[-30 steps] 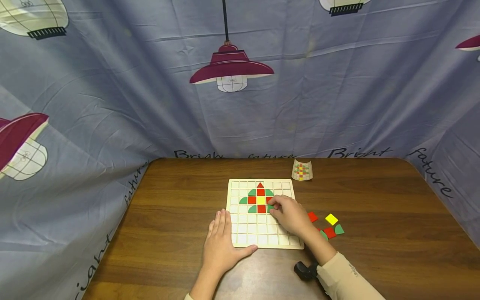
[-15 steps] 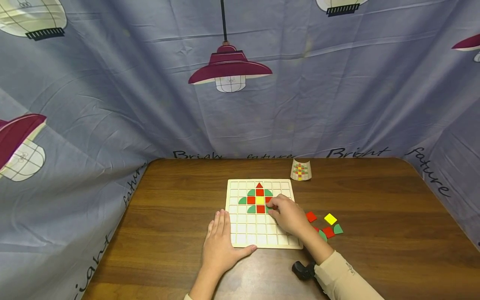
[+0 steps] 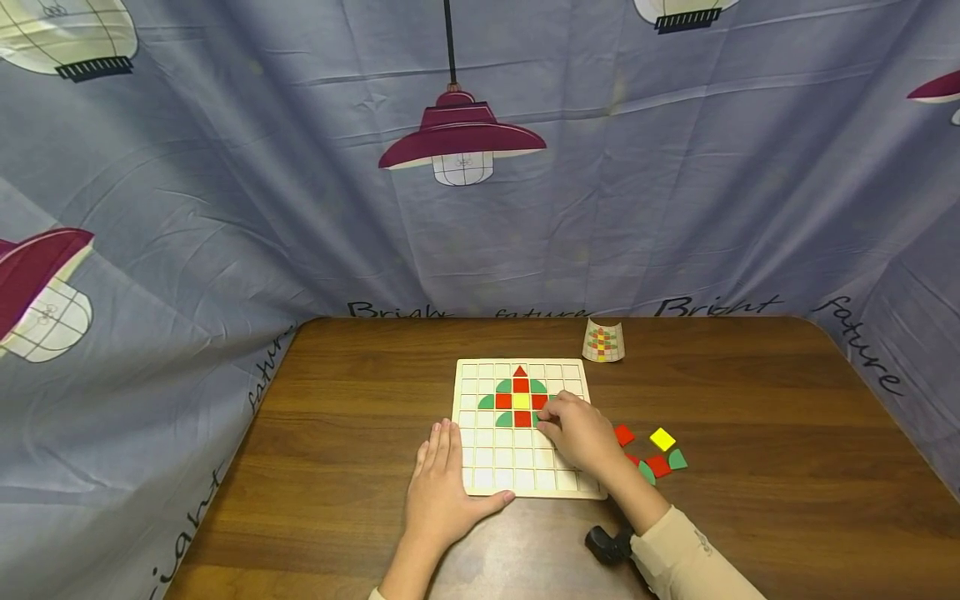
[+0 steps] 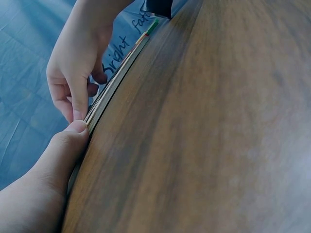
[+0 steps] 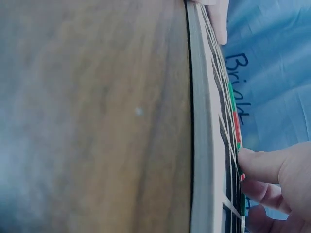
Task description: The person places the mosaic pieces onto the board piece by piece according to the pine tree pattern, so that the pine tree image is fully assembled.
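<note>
A pale gridded board (image 3: 495,467) lies on the table in the head view, with red, green and yellow tiles forming a stepped shape under a red triangle (image 3: 520,372). My left hand (image 3: 438,492) is spread at its lower left corner, fingers straight along the left edge, thumb at the front edge. My right hand (image 3: 581,433) reaches over the board's right side. Its curled thumb and index finger pinch at a green quarter-round tile (image 5: 239,145), right of the lowest red square (image 3: 522,419). The hand hides most of that tile in the head view.
Right of the board lie loose tiles: a yellow square (image 3: 662,439), several red squares (image 3: 658,466) and green quarter-rounds (image 3: 677,459). A curved pattern card (image 3: 603,342) stands at the table's back edge. A black device (image 3: 607,543) sits by the right wrist. Printed cloth (image 3: 480,242) hangs behind.
The right index finger has drawn back slightly to the right, uncovering more of the red square beside the yellow one. The left hand stays at the board's corner.
</note>
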`<move>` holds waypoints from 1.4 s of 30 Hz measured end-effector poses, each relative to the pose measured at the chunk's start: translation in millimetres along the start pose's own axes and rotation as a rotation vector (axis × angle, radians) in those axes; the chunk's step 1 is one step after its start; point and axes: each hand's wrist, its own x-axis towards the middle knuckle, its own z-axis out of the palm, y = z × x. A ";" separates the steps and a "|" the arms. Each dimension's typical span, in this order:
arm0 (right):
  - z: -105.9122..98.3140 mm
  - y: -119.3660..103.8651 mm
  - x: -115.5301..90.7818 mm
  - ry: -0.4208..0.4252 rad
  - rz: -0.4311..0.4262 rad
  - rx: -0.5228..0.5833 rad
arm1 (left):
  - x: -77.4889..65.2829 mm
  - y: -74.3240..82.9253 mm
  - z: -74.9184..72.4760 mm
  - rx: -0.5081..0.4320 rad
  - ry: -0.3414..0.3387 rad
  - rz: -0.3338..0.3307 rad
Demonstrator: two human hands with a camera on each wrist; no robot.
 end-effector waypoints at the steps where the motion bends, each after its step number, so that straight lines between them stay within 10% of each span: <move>1: -0.2 0.0 -0.7 0.001 -0.003 -0.004 | 0.0 0.0 0.1 0.000 -0.001 0.000; 17: -26.2 14.0 -15.9 -0.051 0.040 0.029 | -2.6 -3.1 2.7 -0.003 0.023 -0.007; 42: -97.2 125.0 -87.0 -0.109 0.056 -0.050 | -1.6 0.4 0.8 0.000 0.016 -0.003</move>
